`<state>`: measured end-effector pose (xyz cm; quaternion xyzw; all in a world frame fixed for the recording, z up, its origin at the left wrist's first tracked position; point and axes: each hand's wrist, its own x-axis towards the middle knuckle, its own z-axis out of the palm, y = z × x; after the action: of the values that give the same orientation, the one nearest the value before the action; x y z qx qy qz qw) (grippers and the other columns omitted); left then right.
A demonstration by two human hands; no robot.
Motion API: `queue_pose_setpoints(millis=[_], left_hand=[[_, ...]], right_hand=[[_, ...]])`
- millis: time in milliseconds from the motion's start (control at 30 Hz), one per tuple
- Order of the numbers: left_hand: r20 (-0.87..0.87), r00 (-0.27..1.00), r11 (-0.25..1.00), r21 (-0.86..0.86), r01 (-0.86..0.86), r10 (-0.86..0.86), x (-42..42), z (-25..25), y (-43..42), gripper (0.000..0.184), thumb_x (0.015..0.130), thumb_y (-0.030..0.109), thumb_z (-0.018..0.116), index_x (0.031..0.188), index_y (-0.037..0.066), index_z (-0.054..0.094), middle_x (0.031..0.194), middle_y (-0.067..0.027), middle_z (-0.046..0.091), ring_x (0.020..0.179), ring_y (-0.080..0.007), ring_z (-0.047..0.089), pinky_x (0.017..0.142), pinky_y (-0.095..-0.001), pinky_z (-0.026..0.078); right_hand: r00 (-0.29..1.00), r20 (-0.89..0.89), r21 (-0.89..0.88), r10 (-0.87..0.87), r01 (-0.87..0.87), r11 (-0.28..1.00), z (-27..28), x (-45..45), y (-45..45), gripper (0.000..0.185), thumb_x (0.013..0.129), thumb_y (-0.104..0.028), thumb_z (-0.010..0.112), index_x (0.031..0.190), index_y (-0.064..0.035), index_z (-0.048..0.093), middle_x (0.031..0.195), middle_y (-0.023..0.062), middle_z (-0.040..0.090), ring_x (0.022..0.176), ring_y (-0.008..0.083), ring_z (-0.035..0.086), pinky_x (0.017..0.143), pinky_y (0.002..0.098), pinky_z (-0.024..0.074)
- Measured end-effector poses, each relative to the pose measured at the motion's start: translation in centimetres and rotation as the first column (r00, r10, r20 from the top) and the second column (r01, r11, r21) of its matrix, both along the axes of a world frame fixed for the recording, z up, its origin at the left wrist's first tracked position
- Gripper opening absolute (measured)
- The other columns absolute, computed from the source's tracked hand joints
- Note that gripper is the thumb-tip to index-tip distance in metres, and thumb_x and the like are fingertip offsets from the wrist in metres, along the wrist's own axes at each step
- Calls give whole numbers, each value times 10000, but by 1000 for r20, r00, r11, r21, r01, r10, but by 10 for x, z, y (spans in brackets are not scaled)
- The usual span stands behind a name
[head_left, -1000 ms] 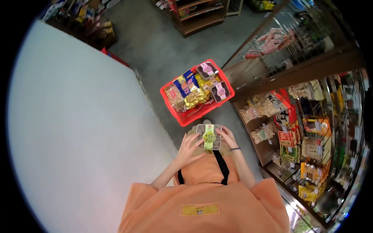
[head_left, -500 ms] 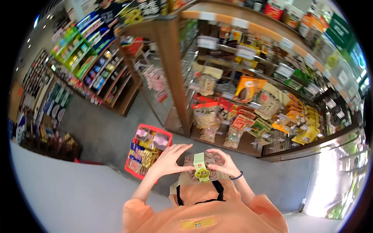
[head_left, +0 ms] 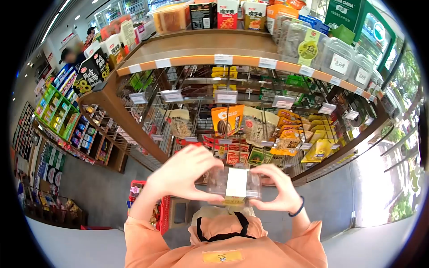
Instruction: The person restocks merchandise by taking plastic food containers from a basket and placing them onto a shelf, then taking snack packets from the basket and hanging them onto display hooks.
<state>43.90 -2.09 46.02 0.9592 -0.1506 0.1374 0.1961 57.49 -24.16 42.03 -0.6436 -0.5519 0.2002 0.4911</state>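
Note:
A clear plastic box (head_left: pixel 216 182) of brown food, with a pale paper band around it, is raised in front of my chest. My left hand (head_left: pixel 181 174) grips its left side, thumb below and fingers above. On the opposite side my right hand (head_left: pixel 280 190) holds it the same way, a dark band around the wrist. The box is tilted so that one face with the blank-looking part of the band shows; the contents are hard to make out. A similar clear box with a green label (head_left: pixel 307 48) stands on top of the shelf ahead.
A wooden display shelf (head_left: pixel 192 47) with snack bags on wire racks stands right ahead. Its top carries boxes and clear tubs (head_left: pixel 340 60). A red shopping basket (head_left: pixel 165 214) with packets sits on the floor at left. Other people (head_left: pixel 73 56) are at the far left.
Both hands have lifted the box up and away from my body and tipped it. My left hand has closed in on its side. The view has turned and risen toward the shelf top.

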Motion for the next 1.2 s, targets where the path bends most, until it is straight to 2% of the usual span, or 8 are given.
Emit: queue_pose_setpoints(millis=[200, 267, 467, 533, 667, 800, 900, 1200], left_hand=[[209, 978, 999, 44, 13, -21, 44, 84, 14, 531, 616, 379, 708, 973, 47, 500, 803, -70, 496, 803, -207, 482, 744, -311, 367], [304, 943, 929, -369, -14, 135, 57, 93, 17, 562, 655, 383, 674, 1061, 50, 475, 854, -59, 507, 868, -171, 490, 821, -310, 360], [391, 872, 868, -491, -72, 294, 92, 145, 45, 594, 748, 457, 593, 1175, 67, 455, 1033, -59, 526, 995, -157, 486, 881, -317, 353], [397, 855, 849, -520, -91, 335, 108, 157, 49, 639, 744, 483, 592, 1180, 37, 452, 1095, -90, 516, 1034, -174, 479, 895, -313, 351], [491, 775, 862, -490, -131, 397, 142, 167, 76, 750, 694, 524, 628, 1198, 4, 432, 1133, -133, 502, 1054, -217, 483, 921, -307, 345], [463, 822, 895, -431, -118, 331, 173, 170, 99, 800, 619, 520, 695, 1172, -9, 462, 1114, -148, 517, 1049, -229, 495, 892, -337, 395], [394, 866, 906, -399, -142, 309, 198, 166, 116, 810, 601, 539, 696, 1141, -30, 492, 1091, -162, 534, 1029, -231, 510, 892, -332, 396], [204, 915, 896, -360, -261, 348, 226, 148, 141, 900, 550, 623, 667, 1115, -55, 497, 1071, -194, 544, 1017, -246, 530, 884, -343, 414]], right_hand=[[992, 93, 265, -90, 63, 962, 88, 43, 17, 651, 596, -153, 738, 1160, -60, 426, 1108, 85, 479, 1015, 195, 496, 813, 358, 479], [994, -1, 375, -106, 98, 922, 109, 53, 31, 674, 607, -143, 733, 1173, -84, 372, 1098, 66, 487, 1003, 163, 498, 797, 365, 475], [976, 217, 568, -24, -106, 816, 176, 107, 78, 677, 650, -234, 735, 1197, -115, 354, 1102, 135, 503, 1066, 236, 477, 861, 373, 443], [917, 372, 531, -143, -84, 843, 197, 126, 91, 660, 691, -185, 696, 1237, -108, 333, 1132, 136, 496, 1084, 237, 458, 866, 355, 414], [974, 172, 364, -148, 76, 928, 233, 124, 105, 721, 718, -142, 684, 1261, -80, 213, 1142, 142, 432, 1046, 192, 444, 891, 324, 378], [977, 204, 361, -58, -21, 932, 227, 169, 120, 634, 720, -209, 687, 1226, -56, 337, 1089, 115, 487, 995, 176, 469, 861, 297, 386], [795, 543, 330, -271, 95, 939, 218, 217, 136, 657, 723, -357, 659, 1264, -165, 341, 1125, 127, 517, 1062, 241, 492, 889, 364, 399], [737, 662, -51, -134, 223, 974, 229, 229, 146, 662, 694, -427, 657, 1240, -172, 382, 1123, 160, 523, 1088, 267, 471, 892, 371, 388]])
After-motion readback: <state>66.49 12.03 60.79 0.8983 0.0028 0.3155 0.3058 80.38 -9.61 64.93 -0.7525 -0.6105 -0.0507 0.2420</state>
